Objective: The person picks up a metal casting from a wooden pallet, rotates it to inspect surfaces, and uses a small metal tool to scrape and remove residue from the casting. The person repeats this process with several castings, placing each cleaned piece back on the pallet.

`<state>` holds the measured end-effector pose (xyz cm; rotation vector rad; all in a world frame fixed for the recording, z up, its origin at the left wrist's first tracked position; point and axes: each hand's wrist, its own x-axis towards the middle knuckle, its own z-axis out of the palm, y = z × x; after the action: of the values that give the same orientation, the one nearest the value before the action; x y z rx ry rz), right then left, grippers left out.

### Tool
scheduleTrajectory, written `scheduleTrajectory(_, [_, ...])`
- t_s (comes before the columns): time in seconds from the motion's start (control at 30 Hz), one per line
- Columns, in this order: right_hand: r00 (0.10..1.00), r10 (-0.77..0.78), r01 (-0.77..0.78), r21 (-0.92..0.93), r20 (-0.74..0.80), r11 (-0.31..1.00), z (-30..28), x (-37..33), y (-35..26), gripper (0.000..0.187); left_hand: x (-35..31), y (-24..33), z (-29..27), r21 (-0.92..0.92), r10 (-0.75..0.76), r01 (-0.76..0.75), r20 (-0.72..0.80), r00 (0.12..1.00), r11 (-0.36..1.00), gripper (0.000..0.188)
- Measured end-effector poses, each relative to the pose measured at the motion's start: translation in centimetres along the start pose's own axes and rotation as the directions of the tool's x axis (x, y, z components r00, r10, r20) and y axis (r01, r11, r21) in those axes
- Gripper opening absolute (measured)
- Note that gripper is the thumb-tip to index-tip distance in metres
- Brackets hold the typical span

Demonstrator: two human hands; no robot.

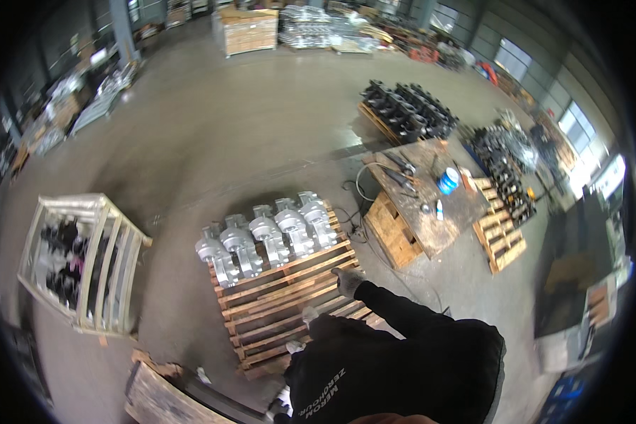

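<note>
Black jacket (403, 367) leads to the right hand (348, 282), best kept clear of gaps in the slatted pallet (284, 290), silver castings (242, 247) lining its far half, though whether it or the left hand (279, 408) grips, I cannot tell.

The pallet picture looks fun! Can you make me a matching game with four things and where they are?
Things:
1. Silver parts
2. Bucket
3. Slatted crate
4. Right hand

Places:
A. Near the pallet's right edge
B. On the floor, left of the pallet
C. In a row on the pallet
D. On the wooden table

Pairs: 1-C, 2-D, 3-B, 4-A
</note>
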<state>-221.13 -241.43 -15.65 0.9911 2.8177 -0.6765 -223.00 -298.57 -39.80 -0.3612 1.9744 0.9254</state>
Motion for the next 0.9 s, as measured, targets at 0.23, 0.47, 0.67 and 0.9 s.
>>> scheduleTrajectory(0.23, [0.968,0.239,-0.241,0.023,0.071,0.970,-2.8,-3.8,-0.7,0.057,0.9,4.2,-2.7,-0.036,-0.039,0.040,0.017,0.999,0.999,0.032])
scheduleTrajectory(0.47, [0.916,0.390,-0.394,0.024,0.095,0.919,-3.0,-6.5,0.7,0.058,4.2,8.0,-5.5,0.054,0.002,-0.005,0.051,0.999,0.999,0.032])
scheduleTrajectory(0.67, [0.912,0.404,-0.410,0.087,0.074,0.908,-3.1,-6.7,0.9,0.057,6.6,14.2,-4.3,0.089,0.062,-0.070,0.086,0.994,0.994,0.031])
scheduleTrajectory(0.9, [0.884,0.450,-0.463,0.094,0.129,0.882,-5.5,-6.9,-0.5,0.061,7.9,18.1,-3.1,0.065,0.140,-0.147,0.105,0.985,0.987,0.032])
